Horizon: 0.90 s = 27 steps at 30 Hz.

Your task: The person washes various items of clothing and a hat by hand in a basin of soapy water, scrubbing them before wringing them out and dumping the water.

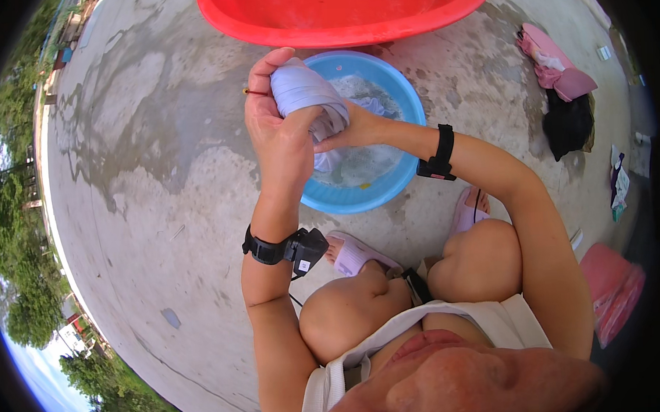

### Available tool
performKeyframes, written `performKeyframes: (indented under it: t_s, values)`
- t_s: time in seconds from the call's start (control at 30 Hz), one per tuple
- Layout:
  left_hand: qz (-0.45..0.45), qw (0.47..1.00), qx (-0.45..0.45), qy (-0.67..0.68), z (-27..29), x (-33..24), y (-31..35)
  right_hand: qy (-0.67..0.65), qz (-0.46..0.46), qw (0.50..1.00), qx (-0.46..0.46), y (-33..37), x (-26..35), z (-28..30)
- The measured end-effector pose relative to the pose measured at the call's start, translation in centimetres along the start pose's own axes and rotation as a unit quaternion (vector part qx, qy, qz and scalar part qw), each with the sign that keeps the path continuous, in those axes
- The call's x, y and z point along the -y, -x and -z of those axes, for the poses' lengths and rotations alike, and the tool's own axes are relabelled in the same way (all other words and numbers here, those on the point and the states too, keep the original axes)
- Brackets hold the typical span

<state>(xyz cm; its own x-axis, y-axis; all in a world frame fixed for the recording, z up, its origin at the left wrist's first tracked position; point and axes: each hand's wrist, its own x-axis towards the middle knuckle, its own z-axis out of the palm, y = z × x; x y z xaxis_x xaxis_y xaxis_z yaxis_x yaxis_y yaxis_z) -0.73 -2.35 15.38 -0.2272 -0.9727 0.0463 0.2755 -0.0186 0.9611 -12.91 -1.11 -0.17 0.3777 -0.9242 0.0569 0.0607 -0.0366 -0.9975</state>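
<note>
Between my two hands is a bundled, pale lavender cloth (303,89), folded over on itself above the left side of a blue basin (412,92). My left hand (276,124) cups the bundle from the left, its fingers wrapped round the far side. From the right, my right hand (359,125) grips the lower end, its fingertips partly hidden behind the cloth. Foamy water (376,156) fills the basin's bottom, and more pale wet cloth (328,160) lies in it. A small yellow patch (365,185) shows near the basin's near wall.
A large red tub (352,34) stands just beyond the basin. On the concrete at right lie a pink cap-like item (573,83), a black bag (568,125) and a packet (620,182). A pink container (610,286) sits nearer. My slippered feet (350,255) are close to the basin.
</note>
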Motion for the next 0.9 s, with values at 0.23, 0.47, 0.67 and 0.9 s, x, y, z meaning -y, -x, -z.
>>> performKeyframes:
  t_s: [0.23, 0.47, 0.67, 0.9]
  values:
    - [0.002, 0.978, -0.136, 0.159, 7.4, 3.3, 1.2, 0.065, -0.103, 0.987, -0.109, -0.4, -0.6, 2.4]
    - [0.353, 0.925, -0.140, 0.028, 9.3, 12.3, 3.9, 0.026, -0.041, 0.967, -0.249, -0.1, 1.7, 2.0]
    - [0.449, 0.809, 0.023, 0.378, 6.7, 12.9, 4.7, 0.172, 0.044, 0.956, -0.232, 1.4, 2.2, 0.5]
    - [0.393, 0.820, 0.023, 0.416, 5.0, 14.4, 5.2, 0.026, -0.008, 0.979, -0.203, 2.2, 0.8, -1.9]
